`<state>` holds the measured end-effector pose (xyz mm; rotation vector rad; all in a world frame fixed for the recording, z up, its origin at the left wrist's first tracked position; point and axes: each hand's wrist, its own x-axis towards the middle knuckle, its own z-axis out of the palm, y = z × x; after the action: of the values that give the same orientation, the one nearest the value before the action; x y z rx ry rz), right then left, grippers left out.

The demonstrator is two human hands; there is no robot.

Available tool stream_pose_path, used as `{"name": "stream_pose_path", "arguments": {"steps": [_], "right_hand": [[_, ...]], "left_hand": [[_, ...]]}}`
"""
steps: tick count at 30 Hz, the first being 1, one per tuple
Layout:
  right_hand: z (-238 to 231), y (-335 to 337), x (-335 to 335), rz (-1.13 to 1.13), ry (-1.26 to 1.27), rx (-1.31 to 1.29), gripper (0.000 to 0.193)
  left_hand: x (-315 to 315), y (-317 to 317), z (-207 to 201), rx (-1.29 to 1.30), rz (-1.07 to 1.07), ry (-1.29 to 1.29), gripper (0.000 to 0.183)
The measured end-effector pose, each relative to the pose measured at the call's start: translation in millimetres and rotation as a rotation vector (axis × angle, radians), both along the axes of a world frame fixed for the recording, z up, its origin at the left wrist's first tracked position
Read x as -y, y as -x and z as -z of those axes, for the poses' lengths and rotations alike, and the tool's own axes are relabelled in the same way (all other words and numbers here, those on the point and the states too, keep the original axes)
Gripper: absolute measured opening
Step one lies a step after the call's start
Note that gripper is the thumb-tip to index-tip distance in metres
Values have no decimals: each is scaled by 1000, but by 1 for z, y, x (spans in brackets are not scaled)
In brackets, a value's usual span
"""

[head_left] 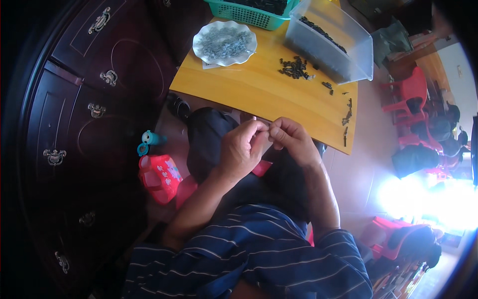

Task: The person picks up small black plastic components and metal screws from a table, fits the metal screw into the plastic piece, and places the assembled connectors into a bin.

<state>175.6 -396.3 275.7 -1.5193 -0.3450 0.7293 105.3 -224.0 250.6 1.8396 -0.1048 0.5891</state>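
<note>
Evidently the close work is being done over the lap, above dark trousers (209,137) and a striped navy shirt (279,266). The left hand (241,145) and right hand (295,139) are together, thumbs and forefingers meeting at the near edge of the yellow table (234,92). Whether they are clamped on a piece I cannot tell; anything between the fingertips is too small to make out, and its place would be at that meeting point. In my judgement, fine handling of this sort calls for a light pinch, one hand steadying while the other makes the small adjustment, with both wrists level. Working slightly further in over the tabletop would be sounder, since a dropped piece could fall to the lap or floor. Further out, a ragged line of dark bits (348,111) lies along the table's right end, near the edge; these appear exposed to a stray sleeve. Beyond the hands sits a loose heap of small black parts (296,70), within convenient reach. To its left stands a white scalloped plate (197,46) filled with small clear pieces (226,44). Farther off are a translucent bin (343,68) and a green basket (247,16), both holding dark contents.
</note>
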Motion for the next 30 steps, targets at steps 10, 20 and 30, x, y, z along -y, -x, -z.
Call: {"name": "stream_pose_path", "arguments": {"steps": [10, 20, 30], "right_hand": [[-4, 6, -2, 34, -16, 117, 19], [-7, 7, -9, 63, -14, 178, 21], [1, 7, -7, 42, 82, 191, 27]], "left_hand": [[-4, 3, -1, -257, 184, 387, 12], [-5, 2, -2, -223, 173, 342, 13], [-2, 0, -3, -75, 79, 208, 9]]}}
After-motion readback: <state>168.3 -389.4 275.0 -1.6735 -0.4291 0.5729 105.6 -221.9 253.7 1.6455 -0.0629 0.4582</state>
